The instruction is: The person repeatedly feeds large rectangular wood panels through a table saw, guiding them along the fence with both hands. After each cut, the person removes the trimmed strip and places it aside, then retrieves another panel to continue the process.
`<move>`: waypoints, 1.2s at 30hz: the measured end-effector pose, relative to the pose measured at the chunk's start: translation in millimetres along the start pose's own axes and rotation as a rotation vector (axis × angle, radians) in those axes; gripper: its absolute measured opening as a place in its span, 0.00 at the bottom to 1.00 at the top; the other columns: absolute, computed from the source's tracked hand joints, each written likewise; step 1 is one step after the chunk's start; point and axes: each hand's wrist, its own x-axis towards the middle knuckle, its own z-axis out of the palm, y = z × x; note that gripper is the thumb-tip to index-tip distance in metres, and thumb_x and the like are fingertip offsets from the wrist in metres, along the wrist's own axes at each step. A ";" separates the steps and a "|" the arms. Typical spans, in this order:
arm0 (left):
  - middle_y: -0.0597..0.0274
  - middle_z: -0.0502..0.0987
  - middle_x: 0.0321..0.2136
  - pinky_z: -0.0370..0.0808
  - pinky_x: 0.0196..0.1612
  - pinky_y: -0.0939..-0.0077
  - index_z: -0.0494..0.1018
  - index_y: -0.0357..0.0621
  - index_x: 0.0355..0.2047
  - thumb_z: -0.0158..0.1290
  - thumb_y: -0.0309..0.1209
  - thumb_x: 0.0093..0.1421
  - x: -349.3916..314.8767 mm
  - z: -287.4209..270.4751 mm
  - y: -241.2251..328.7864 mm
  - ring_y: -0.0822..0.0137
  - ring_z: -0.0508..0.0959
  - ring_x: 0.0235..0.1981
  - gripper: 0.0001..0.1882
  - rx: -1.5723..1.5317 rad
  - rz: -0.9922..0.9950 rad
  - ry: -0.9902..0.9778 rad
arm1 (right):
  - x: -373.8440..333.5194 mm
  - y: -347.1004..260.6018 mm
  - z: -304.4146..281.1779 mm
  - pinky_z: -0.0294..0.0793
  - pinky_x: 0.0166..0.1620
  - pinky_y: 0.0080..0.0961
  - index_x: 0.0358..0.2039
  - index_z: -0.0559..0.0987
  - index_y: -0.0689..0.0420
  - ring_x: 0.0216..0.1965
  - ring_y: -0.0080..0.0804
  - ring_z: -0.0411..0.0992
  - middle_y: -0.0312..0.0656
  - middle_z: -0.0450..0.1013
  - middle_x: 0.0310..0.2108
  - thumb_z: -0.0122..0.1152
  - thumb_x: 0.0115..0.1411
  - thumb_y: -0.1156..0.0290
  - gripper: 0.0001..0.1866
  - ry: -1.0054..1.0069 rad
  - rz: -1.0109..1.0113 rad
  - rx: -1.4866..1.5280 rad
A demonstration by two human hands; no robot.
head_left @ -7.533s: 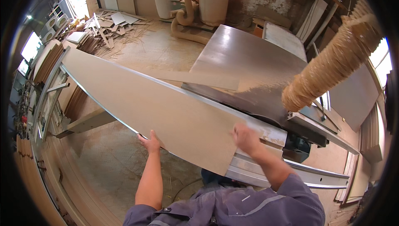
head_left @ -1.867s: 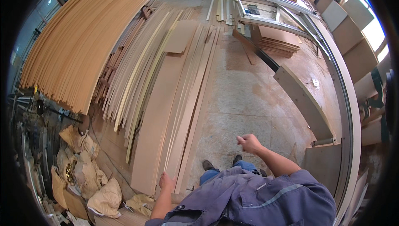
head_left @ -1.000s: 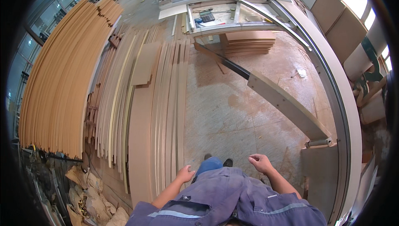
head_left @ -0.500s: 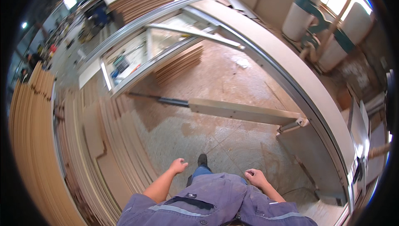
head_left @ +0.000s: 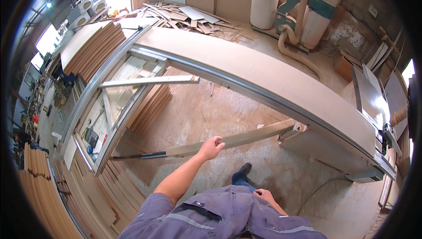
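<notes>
My left hand reaches forward, palm down, its fingers loosely bent and apart with nothing in them. It overlaps the long tan support arm of a sliding panel saw; whether it touches cannot be told. Low by my jacket, my right hand has its visible fingers curled in, holding nothing I can see. Ahead is the saw's metal frame table, with a silver crossbar across it. The saw's long pale sliding table runs behind, from far left to right.
Stacked brown boards stand at the far left, more board stacks at the near left. Board offcuts lie in a heap at the back. A dust collector with a hose stands behind the saw. A cable crosses the floor.
My left hand has risen and moved forward over the support arm. My right hand has drawn closer to my jacket. The view has shifted forward and turned right, toward the saw.
</notes>
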 end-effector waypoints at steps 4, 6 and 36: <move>0.44 0.79 0.46 0.74 0.54 0.61 0.74 0.37 0.52 0.60 0.42 0.60 87.0 -15.6 71.2 0.51 0.79 0.50 0.26 0.253 0.130 0.042 | 61.7 -46.8 -60.9 0.77 0.47 0.34 0.44 0.81 0.63 0.41 0.42 0.80 0.53 0.80 0.39 0.64 0.59 0.59 0.20 0.146 -0.106 0.017; 0.42 0.77 0.50 0.73 0.56 0.58 0.72 0.38 0.54 0.59 0.45 0.60 139.3 -22.9 95.1 0.48 0.76 0.53 0.28 0.370 0.221 0.075 | 92.3 -67.6 -101.1 0.74 0.51 0.36 0.49 0.78 0.62 0.46 0.47 0.77 0.55 0.77 0.44 0.65 0.58 0.61 0.23 0.305 -0.161 -0.084; 0.51 0.56 0.69 0.41 0.73 0.51 0.58 0.43 0.68 0.48 0.65 0.58 527.6 -3.0 210.0 0.53 0.49 0.73 0.48 0.802 0.293 -0.031 | 253.7 -176.8 -318.1 0.46 0.67 0.63 0.73 0.44 0.55 0.71 0.66 0.41 0.56 0.37 0.74 0.73 0.51 0.57 0.59 0.512 0.053 -0.966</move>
